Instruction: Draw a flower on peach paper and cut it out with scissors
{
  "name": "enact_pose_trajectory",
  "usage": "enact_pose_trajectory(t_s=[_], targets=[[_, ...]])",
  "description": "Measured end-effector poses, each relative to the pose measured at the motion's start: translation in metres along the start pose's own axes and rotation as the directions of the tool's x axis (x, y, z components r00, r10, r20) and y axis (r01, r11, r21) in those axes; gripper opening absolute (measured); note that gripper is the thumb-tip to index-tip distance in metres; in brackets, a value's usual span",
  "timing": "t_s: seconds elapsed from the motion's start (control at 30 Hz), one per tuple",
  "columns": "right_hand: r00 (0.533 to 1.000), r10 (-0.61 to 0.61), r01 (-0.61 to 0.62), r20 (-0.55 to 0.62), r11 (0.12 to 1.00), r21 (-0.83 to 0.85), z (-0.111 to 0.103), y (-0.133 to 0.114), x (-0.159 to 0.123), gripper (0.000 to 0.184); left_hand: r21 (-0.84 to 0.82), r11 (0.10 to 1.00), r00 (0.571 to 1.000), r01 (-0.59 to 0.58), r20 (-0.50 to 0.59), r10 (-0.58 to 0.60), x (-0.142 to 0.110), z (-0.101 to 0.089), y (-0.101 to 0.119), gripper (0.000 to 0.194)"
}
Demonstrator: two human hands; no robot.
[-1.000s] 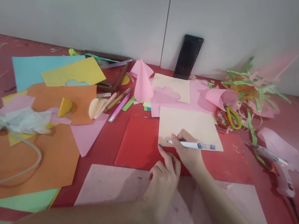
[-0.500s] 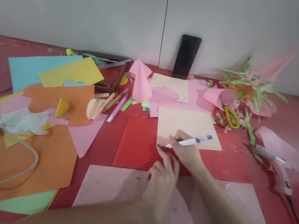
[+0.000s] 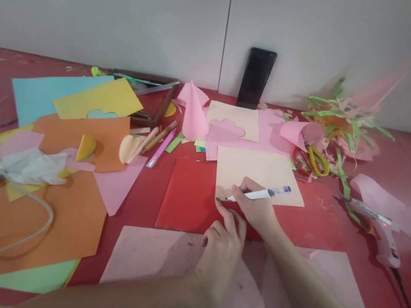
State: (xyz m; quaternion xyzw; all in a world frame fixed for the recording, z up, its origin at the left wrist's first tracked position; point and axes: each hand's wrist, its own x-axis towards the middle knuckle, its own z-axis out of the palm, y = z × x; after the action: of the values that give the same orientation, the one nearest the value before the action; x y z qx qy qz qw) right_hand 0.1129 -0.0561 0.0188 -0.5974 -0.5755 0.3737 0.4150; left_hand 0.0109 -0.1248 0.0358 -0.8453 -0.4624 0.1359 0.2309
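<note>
White pen [image 3: 259,194] is gripped in the right hand [image 3: 255,209], fingers pinched round the barrel, cap end tilted up to the right. Tip sits at the near-left corner of the cream sheet [image 3: 261,168], just beside the left index fingertip; can't tell if the ink end touches paper. Left hand [image 3: 223,245]: grasping nothing, index stretched to that same corner, other fingers loosely bent. Sheet lies flat, mostly over the red board [image 3: 187,195]; pale pink sheet [image 3: 150,254] sits nearer the person, under the forearms. Beyond the cream sheet: second cream sheet with a scalloped cutout [image 3: 222,112], pink cone [image 3: 195,118] standing upright, black phone [image 3: 256,79] propped against the wall [image 3: 134,12]. Right: scissors [image 3: 311,155] by a rolled pink paper [image 3: 294,133], then glue gun [image 3: 382,221], red light lit. Left: purple pen [image 3: 161,149], orange paper [image 3: 74,216], white cable [image 3: 50,218] looped over it.
</note>
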Motion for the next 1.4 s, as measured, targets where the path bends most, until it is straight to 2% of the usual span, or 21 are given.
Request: enact_pose_trajectory(t_s=[0.27, 0.43, 0.57, 0.7, 0.83, 0.9, 1.1, 1.2, 1.4], targets=[[1.000, 0.014, -0.012, 0.026, 0.999, -0.053, -0.0004, -0.0004, 0.0020, 0.030, -0.042, 0.999, 1.000, 0.017, -0.010, -0.018, -0.0006, 0.0015, 0.0006, 0.035], [0.999, 0.014, -0.011, 0.051, 0.998, -0.066, -0.0008, -0.0035, 0.0019, 0.029, -0.135, 0.990, 0.999, 0.040, 0.000, -0.040, -0.0009, 0.0008, -0.0001, 0.036], [0.999, 0.021, -0.018, 0.048, 0.998, -0.059, -0.0005, -0.0037, 0.0022, 0.028, -0.095, 0.995, 1.000, 0.024, 0.015, -0.023, -0.0012, 0.0013, -0.0004, 0.037], [0.999, 0.033, -0.033, 0.041, 0.999, 0.009, -0.0007, -0.0016, 0.0033, 0.029, -0.061, 0.998, 1.000, 0.009, 0.011, -0.008, -0.0014, 0.0020, -0.0007, 0.033], [0.998, 0.059, -0.059, 0.010, 0.988, 0.143, -0.0016, -0.0003, 0.0038, 0.030, -0.109, 0.994, 0.999, 0.032, 0.018, -0.030, -0.0006, 0.0013, -0.0007, 0.031], [0.998, 0.063, -0.063, 0.004, 0.986, 0.158, -0.0018, 0.0004, 0.0035, 0.030, -0.131, 0.991, 0.999, 0.033, 0.011, -0.032, -0.0004, 0.0008, -0.0007, 0.030], [0.998, 0.065, -0.065, 0.007, 0.994, 0.091, -0.0004, 0.0030, 0.0008, 0.031, -0.141, 0.989, 0.999, 0.046, 0.005, -0.046, -0.0010, 0.0000, -0.0010, 0.030], [0.999, 0.048, -0.048, -0.011, 0.997, 0.056, 0.0004, 0.0024, -0.0008, 0.032, -0.090, 0.995, 0.999, 0.032, 0.002, -0.032, -0.0010, 0.0000, -0.0012, 0.032], [0.997, 0.032, -0.036, -0.076, 0.998, -0.053, 0.0011, -0.0038, -0.0023, 0.031, -0.102, 0.994, 1.000, 0.030, 0.004, -0.030, -0.0006, 0.0004, -0.0014, 0.035]])
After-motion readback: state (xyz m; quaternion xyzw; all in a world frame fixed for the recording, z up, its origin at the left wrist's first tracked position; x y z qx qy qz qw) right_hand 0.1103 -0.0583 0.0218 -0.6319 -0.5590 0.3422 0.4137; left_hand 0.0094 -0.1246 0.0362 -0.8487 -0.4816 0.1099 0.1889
